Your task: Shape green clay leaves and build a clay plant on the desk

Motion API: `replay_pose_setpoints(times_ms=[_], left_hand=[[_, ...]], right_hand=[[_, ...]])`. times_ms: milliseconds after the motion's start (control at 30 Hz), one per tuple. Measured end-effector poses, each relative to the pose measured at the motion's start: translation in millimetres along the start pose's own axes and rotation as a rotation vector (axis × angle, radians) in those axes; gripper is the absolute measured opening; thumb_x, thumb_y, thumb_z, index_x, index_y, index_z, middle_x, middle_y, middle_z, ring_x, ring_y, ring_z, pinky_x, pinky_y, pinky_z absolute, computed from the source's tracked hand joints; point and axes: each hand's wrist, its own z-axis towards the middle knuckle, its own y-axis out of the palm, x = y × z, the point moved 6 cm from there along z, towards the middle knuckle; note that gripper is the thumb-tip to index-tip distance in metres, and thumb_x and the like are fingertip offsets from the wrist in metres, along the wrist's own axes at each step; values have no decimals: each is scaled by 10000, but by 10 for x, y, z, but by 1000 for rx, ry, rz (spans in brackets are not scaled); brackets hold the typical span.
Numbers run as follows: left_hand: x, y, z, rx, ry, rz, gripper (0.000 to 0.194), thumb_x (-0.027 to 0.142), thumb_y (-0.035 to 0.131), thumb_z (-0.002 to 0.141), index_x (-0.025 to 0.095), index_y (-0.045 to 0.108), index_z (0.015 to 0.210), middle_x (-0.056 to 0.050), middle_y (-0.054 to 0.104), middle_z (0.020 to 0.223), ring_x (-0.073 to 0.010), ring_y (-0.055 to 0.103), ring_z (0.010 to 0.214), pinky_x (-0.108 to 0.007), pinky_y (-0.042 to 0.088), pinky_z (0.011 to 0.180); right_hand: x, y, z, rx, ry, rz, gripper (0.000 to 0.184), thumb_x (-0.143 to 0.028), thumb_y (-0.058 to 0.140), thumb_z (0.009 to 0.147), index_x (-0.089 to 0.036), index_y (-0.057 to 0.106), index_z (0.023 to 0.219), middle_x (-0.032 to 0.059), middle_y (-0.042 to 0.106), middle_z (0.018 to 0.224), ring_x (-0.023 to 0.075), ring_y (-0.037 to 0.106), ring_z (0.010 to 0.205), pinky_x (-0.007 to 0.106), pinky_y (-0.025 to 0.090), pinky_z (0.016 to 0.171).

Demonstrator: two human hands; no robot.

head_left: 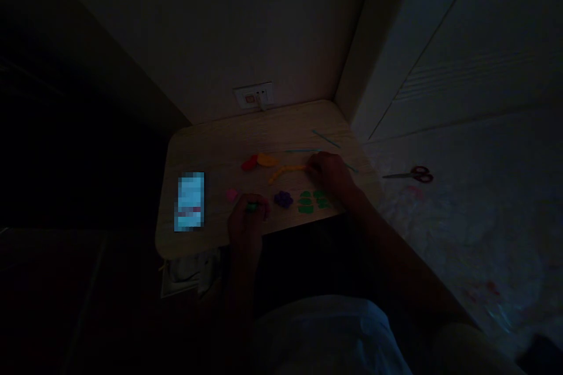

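Observation:
In dim light, my left hand [246, 220] is at the table's near edge, fingers curled round a small green piece [252, 207] that looks like modelling clay. A pink lump [231, 194] lies just beyond it. My right hand [333, 174] is farther right, its fingers closed at the right end of a bumpy yellow-orange strip [287, 169]. The fingertips are hard to make out. Between the hands sits a purple cluster of small balls [284, 199]. Several flat green pieces [305, 202] lie below my right hand. Red [249, 163] and orange [266, 159] pieces touch each other behind the strip.
A small wooden table [211, 143] stands against the wall. On its left lies a phone with a lit screen [189, 202]. Thin blue-green sticks [326, 139] lie at the back right. Red-handled scissors [421, 174] rest on the pale surface right of the table. A wall socket [254, 95] is behind.

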Motion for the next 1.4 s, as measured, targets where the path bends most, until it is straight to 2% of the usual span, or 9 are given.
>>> replay_pose_setpoints(times_ms=[200, 367, 500, 733, 900, 1033, 1400], left_hand=[[3, -5, -10, -2, -19, 27, 81, 287, 698, 802, 208, 684, 791, 16, 613, 654, -151, 585, 646, -259, 477, 631], [11, -4, -9, -2, -11, 19, 82, 288, 697, 804, 209, 681, 788, 14, 611, 659, -150, 579, 641, -261, 471, 621], [7, 6, -6, -2, -7, 22, 67, 266, 693, 808, 209, 678, 776, 18, 604, 649, -146, 577, 640, -254, 463, 617], [0, 35, -6, -15, -19, 32, 49, 255, 686, 804, 212, 689, 782, 15, 616, 659, -149, 557, 633, -258, 444, 611], [232, 162, 117, -94, 93, 128, 52, 232, 677, 808, 227, 699, 761, -14, 677, 747, -190, 621, 740, -307, 501, 732], [365, 215, 223, -104, 121, 138, 31, 231, 696, 799, 243, 706, 771, -16, 697, 768, -212, 634, 762, -322, 514, 738], [259, 190, 151, -84, 119, 127, 59, 207, 674, 809, 237, 707, 771, -11, 664, 730, -206, 640, 765, -326, 523, 764]], right_hand=[[-1, -11, -13, 40, -19, 67, 160, -167, 623, 965, -169, 782, 984, 145, 803, 1032, 270, 715, 943, 357, 503, 884], [74, -15, -23, 60, 34, 206, 137, -156, 687, 902, -168, 784, 998, 98, 806, 945, 227, 710, 838, 321, 507, 812], [132, -16, -34, 57, 58, 264, 205, -150, 729, 870, -137, 792, 1064, 106, 804, 933, 214, 709, 808, 308, 506, 779], [120, -7, -19, 73, 41, 231, 160, -117, 708, 877, -162, 789, 1007, 101, 810, 972, 224, 717, 864, 312, 507, 817], [115, 14, -10, 75, 24, 193, 117, -131, 696, 907, -168, 788, 969, 105, 808, 969, 233, 716, 866, 324, 507, 829], [127, 4, -9, 90, 5, 169, 116, -143, 700, 912, -174, 795, 970, 116, 806, 1016, 250, 723, 927, 345, 521, 879], [93, 18, -22, 65, -26, 82, 192, -164, 626, 978, -151, 814, 1019, 155, 774, 1069, 276, 711, 975, 369, 524, 918]])
